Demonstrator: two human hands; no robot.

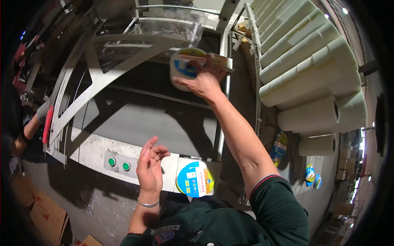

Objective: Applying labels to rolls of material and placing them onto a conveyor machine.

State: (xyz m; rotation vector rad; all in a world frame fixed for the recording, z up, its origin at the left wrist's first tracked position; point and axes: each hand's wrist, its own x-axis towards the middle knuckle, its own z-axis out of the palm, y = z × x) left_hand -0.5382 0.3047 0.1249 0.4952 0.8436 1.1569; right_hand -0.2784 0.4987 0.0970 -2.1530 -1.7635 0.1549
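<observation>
My right hand (205, 80) reaches over the machine and grips a pale, round roll (175, 61) with a blue, yellow and white round label on its face. Thumb and fingers spread across that label. Part of the roll is hidden behind the hand. My left hand (150, 167) is raised above the machine's front ledge with its fingers apart, holding nothing. Beside it, at the ledge's edge, lies a round label (195, 179) in the same colours. Whether it is one label or a stack, I cannot tell.
Large white film rolls (312, 78) are stacked along the right. Two green buttons (119, 164) sit on the ledge. A pale metal frame (98, 84) with a red handle (48, 123) slants across the left, where another person's gloved hand (43, 110) is. Cardboard (49, 213) lies at lower left.
</observation>
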